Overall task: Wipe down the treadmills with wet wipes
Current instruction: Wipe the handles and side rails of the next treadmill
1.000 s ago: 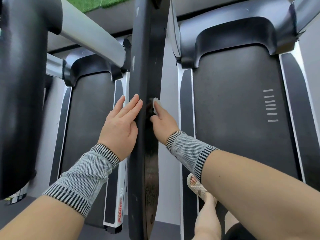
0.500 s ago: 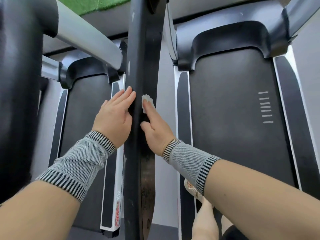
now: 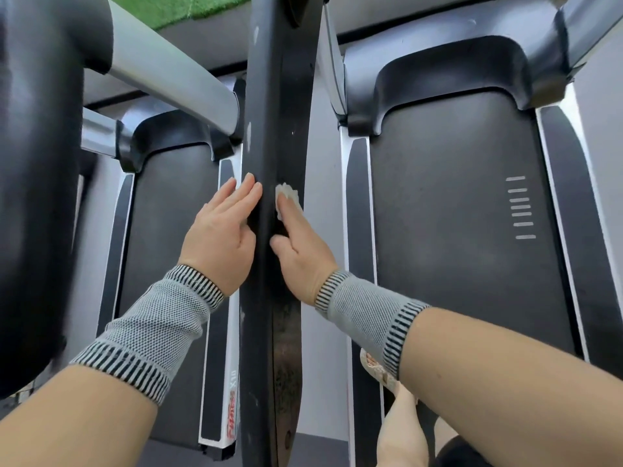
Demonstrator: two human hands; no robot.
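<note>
A long black treadmill handrail (image 3: pixel 276 96) runs up the middle of the view. My right hand (image 3: pixel 298 244) presses a crumpled white wet wipe (image 3: pixel 286 197) flat against the rail's right face, fingers straight and the wipe showing at the fingertips. My left hand (image 3: pixel 224 237) rests on the rail's left side with its fingers straight. Both wrists wear grey knitted bands. Below lie two black treadmill belts, one on the left (image 3: pixel 168 247) and one on the right (image 3: pixel 455 214).
A silver bar (image 3: pixel 168 65) slants in from the upper left above the left treadmill. A big black rounded part (image 3: pixel 33 180) fills the left edge. My foot in a light sandal (image 3: pixel 377 365) stands on the right treadmill's side strip. Green turf (image 3: pixel 188 5) shows at the top.
My right hand has slid the wipe up along the rail, away from me. My left hand has moved up the rail's other side with it.
</note>
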